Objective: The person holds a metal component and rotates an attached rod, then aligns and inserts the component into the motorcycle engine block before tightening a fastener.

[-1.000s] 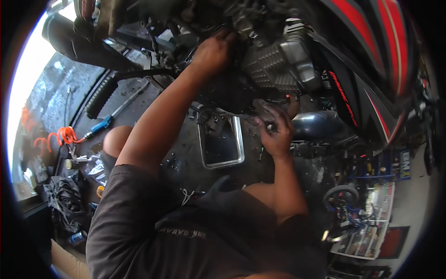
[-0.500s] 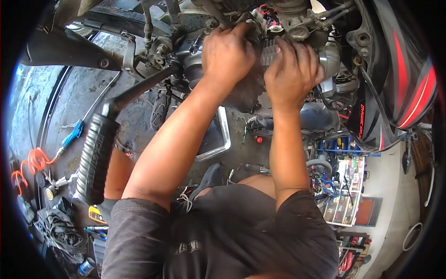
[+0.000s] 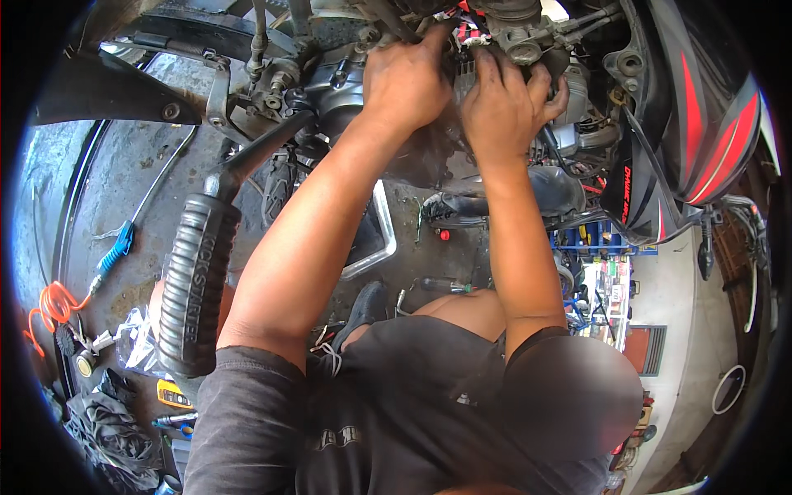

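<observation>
Carefully, I'd best brace my right hand (image 3: pixel 505 115), fingers spread, and my left hand (image 3: pixel 404 89), curled over something I cannot tell, against the engine (image 3: pixel 340 97) under both.

A dark, stained floor (image 3: pixel 114 183) spreads across the left, brighter toward the frame's edge. At right, a pale wall (image 3: pixel 676 276) shows beside loaded white shelves (image 3: pixel 624 301).
</observation>
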Demonstrator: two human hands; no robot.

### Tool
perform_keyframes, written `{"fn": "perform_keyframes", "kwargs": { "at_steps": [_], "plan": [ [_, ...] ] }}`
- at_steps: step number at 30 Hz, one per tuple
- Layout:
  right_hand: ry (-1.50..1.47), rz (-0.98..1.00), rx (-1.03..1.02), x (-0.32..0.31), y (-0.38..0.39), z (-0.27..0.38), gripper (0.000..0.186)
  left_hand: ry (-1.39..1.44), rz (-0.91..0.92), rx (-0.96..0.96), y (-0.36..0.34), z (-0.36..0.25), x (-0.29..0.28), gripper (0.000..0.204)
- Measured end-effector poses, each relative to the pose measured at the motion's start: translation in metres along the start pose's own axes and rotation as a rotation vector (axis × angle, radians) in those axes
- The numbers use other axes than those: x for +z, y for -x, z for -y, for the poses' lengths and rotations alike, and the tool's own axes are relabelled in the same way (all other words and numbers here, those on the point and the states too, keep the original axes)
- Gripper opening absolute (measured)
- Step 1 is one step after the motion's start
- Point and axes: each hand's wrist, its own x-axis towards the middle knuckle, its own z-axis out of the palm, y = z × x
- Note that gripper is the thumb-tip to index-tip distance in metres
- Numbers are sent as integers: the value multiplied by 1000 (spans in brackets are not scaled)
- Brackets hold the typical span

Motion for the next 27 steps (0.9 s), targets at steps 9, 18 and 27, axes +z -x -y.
{"fn": "perform_keyframes", "kwargs": {
  "at_steps": [9, 18, 27],
  "plan": [
    [-3, 30, -52, 5, -1, -6, 32, -38, 44, -12, -1, -3, 4, 62],
    [26, 206, 129, 15, 3, 13, 25, 43, 29, 40, 2, -2, 1, 51],
    [5, 159, 156, 17, -1, 15, 22, 60, 78, -46, 1, -5, -2, 49]
  ]
}}
